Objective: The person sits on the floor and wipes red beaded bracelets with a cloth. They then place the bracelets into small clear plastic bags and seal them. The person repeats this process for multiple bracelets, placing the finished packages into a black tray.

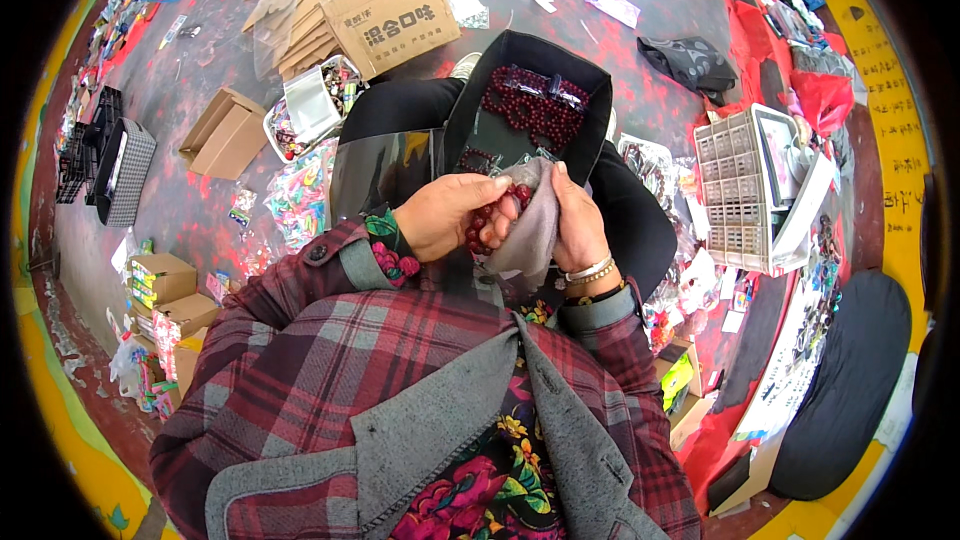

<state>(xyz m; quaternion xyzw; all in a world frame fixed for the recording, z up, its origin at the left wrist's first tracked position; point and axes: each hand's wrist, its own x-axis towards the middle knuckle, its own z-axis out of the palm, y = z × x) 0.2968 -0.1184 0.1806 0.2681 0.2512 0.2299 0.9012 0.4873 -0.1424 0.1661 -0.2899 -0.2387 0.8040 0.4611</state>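
Observation:
In front of my lap, my left hand (435, 215) is closed on a string of dark red round beads (476, 234), its thumb and fingertips pressing them. Grey soft cloth (532, 230), perhaps a small pouch, hangs from my right hand (582, 230), whose thumb and fingers grip its upper edge. The beads touch the cloth's left side; whether any lie inside it is hidden. Just beyond both hands, a black open box (584, 148) rests between my legs. Several coils of dark red beads (540, 112) lie in it, some in clear plastic.
Cardboard boxes (395, 15) and a white tub (310, 105) of small goods stand ahead to the left. To the right are a pale plastic crate (735, 190), bagged goods (650, 165) and a black bag (688, 65). A dark checked basket (128, 170) sits far left.

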